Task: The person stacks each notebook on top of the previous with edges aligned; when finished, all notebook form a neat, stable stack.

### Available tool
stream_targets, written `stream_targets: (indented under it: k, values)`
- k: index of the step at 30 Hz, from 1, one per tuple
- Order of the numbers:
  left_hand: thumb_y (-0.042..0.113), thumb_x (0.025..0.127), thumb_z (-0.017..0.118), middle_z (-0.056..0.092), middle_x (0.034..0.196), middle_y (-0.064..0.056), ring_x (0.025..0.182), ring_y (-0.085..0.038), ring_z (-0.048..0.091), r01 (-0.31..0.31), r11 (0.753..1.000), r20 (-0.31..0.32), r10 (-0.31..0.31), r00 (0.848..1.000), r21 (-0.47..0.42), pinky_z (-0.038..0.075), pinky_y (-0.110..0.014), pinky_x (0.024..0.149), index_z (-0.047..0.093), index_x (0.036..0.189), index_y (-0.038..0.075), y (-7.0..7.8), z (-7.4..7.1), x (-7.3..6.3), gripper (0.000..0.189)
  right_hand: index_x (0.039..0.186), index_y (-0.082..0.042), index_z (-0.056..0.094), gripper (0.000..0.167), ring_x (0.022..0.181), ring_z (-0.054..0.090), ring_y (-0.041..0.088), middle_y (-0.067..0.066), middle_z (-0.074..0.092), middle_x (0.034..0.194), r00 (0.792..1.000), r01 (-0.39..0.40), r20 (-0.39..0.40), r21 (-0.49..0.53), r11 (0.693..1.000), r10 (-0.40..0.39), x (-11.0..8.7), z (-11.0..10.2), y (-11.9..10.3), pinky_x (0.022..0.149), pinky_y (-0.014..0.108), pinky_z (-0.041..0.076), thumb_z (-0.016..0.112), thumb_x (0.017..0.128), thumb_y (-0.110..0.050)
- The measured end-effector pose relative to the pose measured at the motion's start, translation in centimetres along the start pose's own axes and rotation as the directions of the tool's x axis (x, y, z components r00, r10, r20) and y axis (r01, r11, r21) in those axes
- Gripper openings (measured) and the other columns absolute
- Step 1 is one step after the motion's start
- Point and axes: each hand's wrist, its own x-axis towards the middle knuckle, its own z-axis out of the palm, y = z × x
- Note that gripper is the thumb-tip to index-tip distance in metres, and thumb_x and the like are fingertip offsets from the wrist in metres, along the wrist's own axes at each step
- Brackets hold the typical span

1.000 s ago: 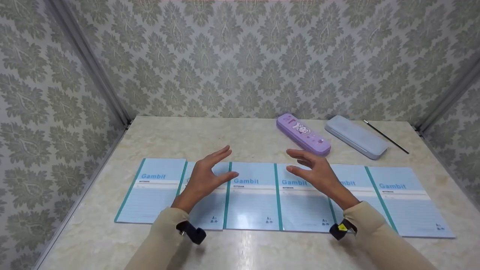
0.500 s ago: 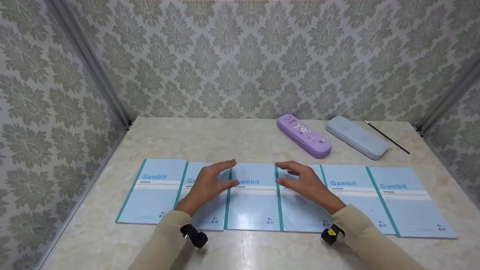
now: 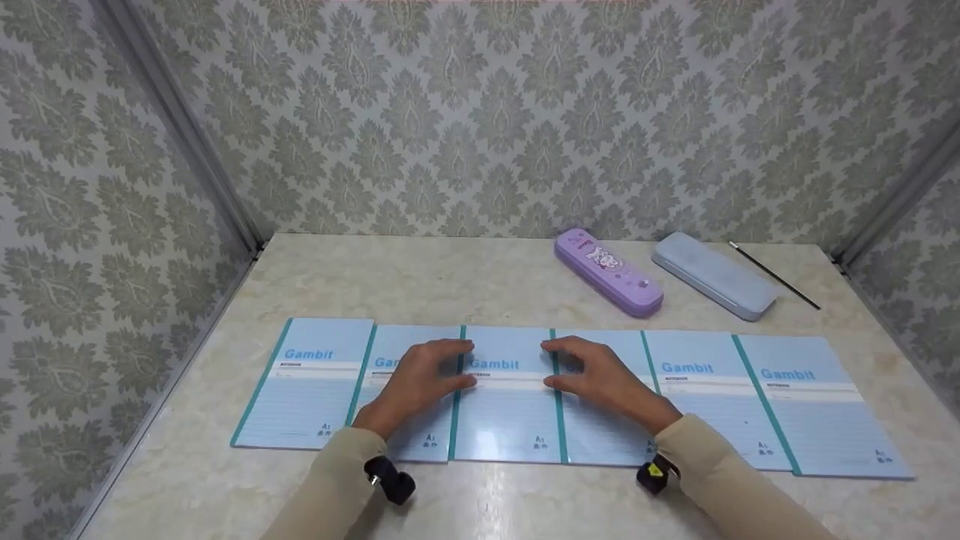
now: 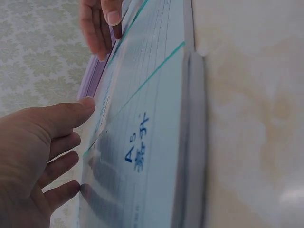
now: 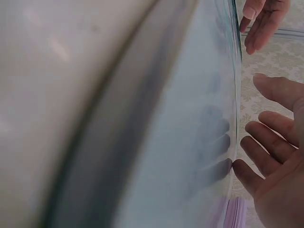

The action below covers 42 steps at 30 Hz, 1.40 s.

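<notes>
Head view: both hands' straight fingers (image 3: 450, 349) touch the middle notebook (image 3: 508, 409)

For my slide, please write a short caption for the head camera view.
Two hands, left hand and right hand, rest on a row of blue Gambit notebooks on a marble table.

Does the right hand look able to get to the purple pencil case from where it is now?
Probably yes: the right hand rests on the notebooks, and only bare table lies between it and the purple pencil case.
</notes>
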Motion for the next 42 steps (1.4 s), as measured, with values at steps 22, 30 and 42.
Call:
stream_targets:
  k: [22,30,42]
  values:
    - [0.021,0.095,0.082,0.063,0.147,-0.011,0.144,-0.033,0.051,0.023,0.996,0.039,-0.027,0.999,0.09,0.039,-0.053,0.118,0.07,0.139,0.005,0.3,0.4,-0.6,0.048,0.149,-0.002,0.059,0.061,0.148,0.044,0.038,0.014,0.054,0.156,0.991,0.116,0.085,-0.142,0.983,-0.104,-0.4,0.4,-0.1,0.121,0.055,0.032,0.08,0.097,-0.024]
    - [0.022,0.095,0.082,0.063,0.147,-0.01,0.145,-0.032,0.05,0.02,0.992,0.048,-0.026,0.999,0.126,0.039,-0.052,0.118,0.069,0.14,0.006,0.6,0.4,-0.9,0.049,0.15,-0.003,0.058,0.062,0.148,0.043,0.037,0.013,0.053,0.157,0.989,0.127,0.095,-0.16,0.979,-0.113,-0.8,0.4,0.0,0.121,0.055,0.033,0.08,0.098,-0.028]
    - [0.023,0.093,0.085,0.064,0.147,-0.007,0.145,-0.029,0.051,0.059,0.993,0.054,-0.065,0.996,0.105,0.04,-0.051,0.118,0.07,0.141,0.009,0.7,0.5,-1.5,0.052,0.149,-0.002,0.059,0.062,0.148,0.045,0.036,0.013,0.053,0.157,0.985,0.153,0.101,-0.164,0.975,-0.137,-1.6,0.7,-0.1,0.121,0.055,0.034,0.08,0.097,-0.028]
